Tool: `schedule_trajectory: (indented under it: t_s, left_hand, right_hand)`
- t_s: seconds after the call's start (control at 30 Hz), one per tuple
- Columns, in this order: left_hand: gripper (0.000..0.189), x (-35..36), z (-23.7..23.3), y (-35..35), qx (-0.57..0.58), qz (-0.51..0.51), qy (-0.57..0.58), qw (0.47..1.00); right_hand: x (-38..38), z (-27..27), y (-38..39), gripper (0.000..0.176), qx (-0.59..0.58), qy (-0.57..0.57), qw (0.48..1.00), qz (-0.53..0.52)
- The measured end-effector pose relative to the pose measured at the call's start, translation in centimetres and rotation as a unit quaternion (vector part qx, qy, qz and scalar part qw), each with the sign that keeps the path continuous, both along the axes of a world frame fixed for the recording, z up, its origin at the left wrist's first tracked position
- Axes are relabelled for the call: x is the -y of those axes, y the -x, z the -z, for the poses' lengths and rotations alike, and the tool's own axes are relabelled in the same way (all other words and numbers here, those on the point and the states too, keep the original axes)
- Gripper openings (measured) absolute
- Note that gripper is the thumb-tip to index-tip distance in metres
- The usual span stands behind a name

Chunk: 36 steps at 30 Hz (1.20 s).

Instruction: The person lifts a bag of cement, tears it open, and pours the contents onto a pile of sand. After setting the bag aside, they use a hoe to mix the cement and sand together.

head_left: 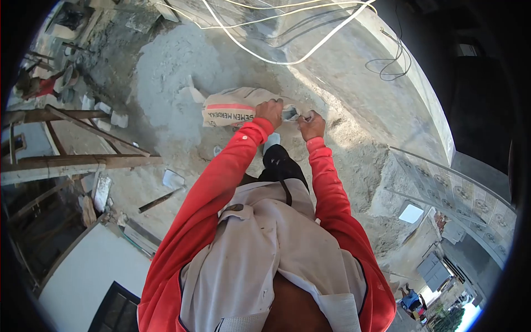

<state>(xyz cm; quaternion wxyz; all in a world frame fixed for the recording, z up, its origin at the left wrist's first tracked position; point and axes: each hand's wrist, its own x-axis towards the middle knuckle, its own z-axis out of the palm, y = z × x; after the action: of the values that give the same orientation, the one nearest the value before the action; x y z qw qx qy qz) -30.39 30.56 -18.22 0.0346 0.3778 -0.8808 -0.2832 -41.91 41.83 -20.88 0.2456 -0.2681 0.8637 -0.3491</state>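
A paper cement bag [227, 112] with a red stripe and upside-down "SEMEN MERDEKA" lettering lies on its side on the ground in front of my feet. My left hand [269, 113] is closed on the top of the bag near its right end. My right hand [311, 125] pinches the edge of the bag's torn right end. Between the two hands the end gapes, with grey inside. Red sleeves cover both my arms. Just left of the bag, a heap of grey powder [177, 72] spreads over the ground.
Wooden beams [77, 161] stand at left, with white blocks [113, 116] behind. A concrete wall [381, 61] rises at far right, and pale cables [287, 62] hang across the top. A patterned panel [453, 191] is at right. Another person [412, 301] appears far off at lower right.
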Motion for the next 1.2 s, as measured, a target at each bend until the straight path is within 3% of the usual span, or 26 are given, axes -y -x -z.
schedule_trajectory:
  t_s: [0.07, 0.13, 0.17, 0.2, 0.27, 0.3, 0.37, 0.4, 0.43, 0.47, 0.5, 0.53, 0.57, 0.6, 0.7, 0.77, 0.8, 0.87, 0.9, 0.93, 1.0, 1.03, 1.07, 1.13, 1.17, 1.2]
  left_hand:
    - [0.031, -2.1, 0.7, -1.3, 0.05, 0.056, -0.006, 0.997]
    - [0.031, -1.3, -0.6, -0.9, -0.023, 0.003, -0.037, 0.999]
    - [0.027, -1.1, -1.0, -1.0, -0.062, 0.038, -0.028, 0.997]
    - [0.027, -0.7, -0.4, -1.6, -0.061, 0.053, -0.034, 0.996]
    - [0.028, 0.7, 0.4, -2.7, -0.046, 0.099, -0.029, 0.994]
    - [0.022, 1.3, 0.0, -2.4, -0.07, 0.063, -0.021, 0.995]
    - [0.017, 0.7, -0.9, -1.9, -0.125, 0.012, -0.016, 0.992]
    - [0.015, 0.2, -0.8, -2.4, -0.152, 0.087, -0.075, 0.982]
    - [0.013, 1.0, 2.3, -3.1, -0.189, 0.157, 0.058, 0.968]
    - [0.015, 3.2, 2.7, -3.3, -0.151, 0.19, 0.023, 0.97]
    - [0.021, 4.2, 2.2, -2.9, -0.208, 0.128, -0.076, 0.967]
    - [0.022, 5.4, 5.4, -2.1, -0.292, 0.073, -0.163, 0.94]
    - [0.022, 4.6, 4.4, -1.8, -0.287, 0.108, -0.146, 0.941]
    - [0.023, 3.9, 2.5, -2.1, -0.371, 0.223, -0.086, 0.897]
    - [0.019, 6.8, 0.9, -1.9, -0.117, 0.103, -0.046, 0.987]
    - [0.018, 5.7, 0.8, -1.0, -0.259, 0.232, -0.072, 0.935]
    - [0.018, 7.4, 1.4, -2.2, -0.251, 0.219, -0.063, 0.941]
    - [0.017, 8.5, 2.9, -0.9, -0.227, 0.105, -0.166, 0.954]
    - [0.015, 5.4, -1.1, -0.5, -0.223, 0.027, -0.084, 0.971]
    - [0.015, 6.0, 0.0, -0.4, -0.214, 0.03, -0.08, 0.973]
    - [0.014, 7.2, 1.8, -1.3, -0.267, 0.248, -0.064, 0.929]
    - [0.017, 7.0, 1.0, -1.3, -0.26, 0.094, -0.178, 0.945]
    - [0.017, 6.0, 0.5, 0.6, -0.262, 0.11, -0.18, 0.942]
    - [0.021, 6.2, 0.4, -1.3, -0.235, 0.26, -0.156, 0.923]
    - [0.024, 7.2, 0.9, -2.2, -0.305, 0.228, -0.311, 0.871]
    - [0.024, 8.1, 1.1, -1.9, -0.311, 0.224, -0.307, 0.871]
  right_hand:
    - [-2.1, -0.4, -2.0, 0.018, -0.047, -0.038, 0.998, 0.01]
    - [-0.5, -1.6, -2.6, 0.018, -0.163, 0.04, 0.984, -0.057]
    - [-0.3, -0.7, -2.3, 0.018, -0.041, 0.023, 0.998, -0.039]
    - [-0.2, -0.8, -2.3, 0.018, -0.04, 0.018, 0.999, -0.024]
    - [-1.0, -2.0, -2.4, 0.018, -0.102, 0.0, 0.995, -0.013]
    - [-0.5, -2.9, -3.8, 0.018, -0.214, 0.026, 0.976, -0.032]
    - [0.3, -3.8, -5.8, 0.015, -0.147, 0.107, 0.983, -0.002]
    - [-0.2, -3.7, -5.3, 0.017, -0.08, 0.061, 0.995, -0.019]
    - [-0.9, -1.9, -4.5, 0.017, -0.134, -0.003, 0.991, -0.012]
    - [0.0, -2.0, -5.7, 0.02, -0.17, -0.007, 0.985, 0.027]
    - [0.6, -2.3, -6.7, 0.023, -0.205, -0.011, 0.977, 0.066]
    - [1.3, -2.3, -6.3, 0.025, -0.179, -0.016, 0.982, 0.066]
    - [1.9, -2.2, -6.1, 0.028, -0.154, -0.022, 0.986, 0.065]
    - [2.5, -1.7, -6.3, 0.03, -0.128, -0.029, 0.989, 0.066]
    - [3.0, -4.3, -7.1, 0.025, -0.145, 0.008, 0.987, 0.072]
    - [3.7, -3.5, -6.6, 0.031, -0.089, 0.025, 0.992, 0.084]
    - [4.6, -3.1, -7.3, 0.031, -0.08, 0.033, 0.994, 0.07]
    - [2.9, -3.3, -6.9, 0.035, -0.1, 0.051, 0.99, 0.09]
    - [3.4, -3.3, -7.6, 0.034, -0.116, 0.086, 0.984, 0.1]
    - [2.9, -2.7, -7.4, 0.034, -0.107, 0.089, 0.985, 0.104]
    - [1.8, -2.8, -6.6, 0.031, -0.075, 0.047, 0.989, 0.121]
    - [2.1, -3.5, -6.9, 0.031, -0.071, 0.04, 0.992, 0.096]
    - [1.8, -3.5, -5.6, 0.031, -0.077, 0.04, 0.99, 0.112]
    - [3.1, -2.6, -6.7, 0.033, -0.062, 0.05, 0.992, 0.097]
    - [2.6, -2.6, -6.9, 0.039, -0.051, 0.051, 0.994, 0.083]
    - [3.4, -2.5, -6.7, 0.039, -0.056, 0.053, 0.994, 0.076]
